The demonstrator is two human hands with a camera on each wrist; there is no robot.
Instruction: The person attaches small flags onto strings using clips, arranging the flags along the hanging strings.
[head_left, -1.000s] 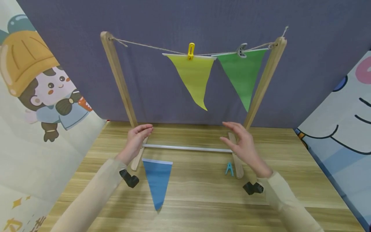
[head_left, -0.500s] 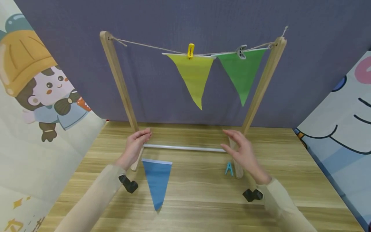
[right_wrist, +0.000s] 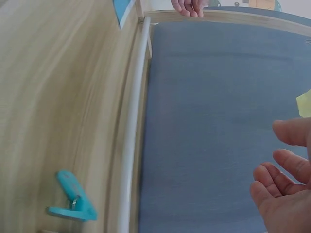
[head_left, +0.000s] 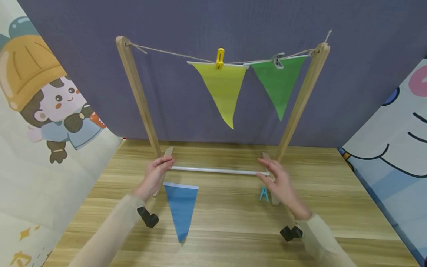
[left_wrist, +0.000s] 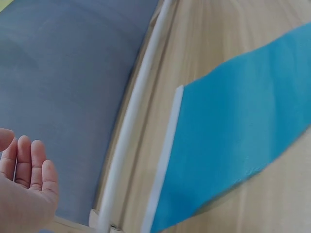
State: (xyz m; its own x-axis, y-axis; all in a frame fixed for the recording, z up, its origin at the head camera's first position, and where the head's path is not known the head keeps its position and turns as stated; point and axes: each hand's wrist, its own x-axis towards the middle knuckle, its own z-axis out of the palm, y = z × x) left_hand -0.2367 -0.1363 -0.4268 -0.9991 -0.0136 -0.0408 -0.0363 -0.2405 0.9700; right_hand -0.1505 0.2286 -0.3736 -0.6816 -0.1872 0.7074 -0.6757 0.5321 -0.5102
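My left hand [head_left: 156, 176] is held beside the left wooden post [head_left: 141, 100], its fingers loosely bent with nothing in them. On the other side, my right hand [head_left: 283, 185] hovers by the right post [head_left: 301, 100], thumb and fingers apart and holding nothing. Between the hands runs a white rod [head_left: 215, 170] joining the stand's two feet. A blue triangular flag [head_left: 181, 209] with a white top edge lies on the table near my left hand. Close to my right hand, a small turquoise clothespin [right_wrist: 77, 199] lies on the tabletop.
A string [head_left: 173, 54] is tied between the posts. From it hang a yellow flag [head_left: 221, 87] under a yellow clothespin [head_left: 219, 58] and a green flag [head_left: 278, 81] under a grey clip [head_left: 278, 61]. A dark blue-grey panel [head_left: 213, 22] stands behind the wooden table [head_left: 227, 230].
Both hands have come down a little toward me along the posts, staying empty. The hanging flags' lower tips sway slightly, while the blue flag and turquoise clothespin stay put.
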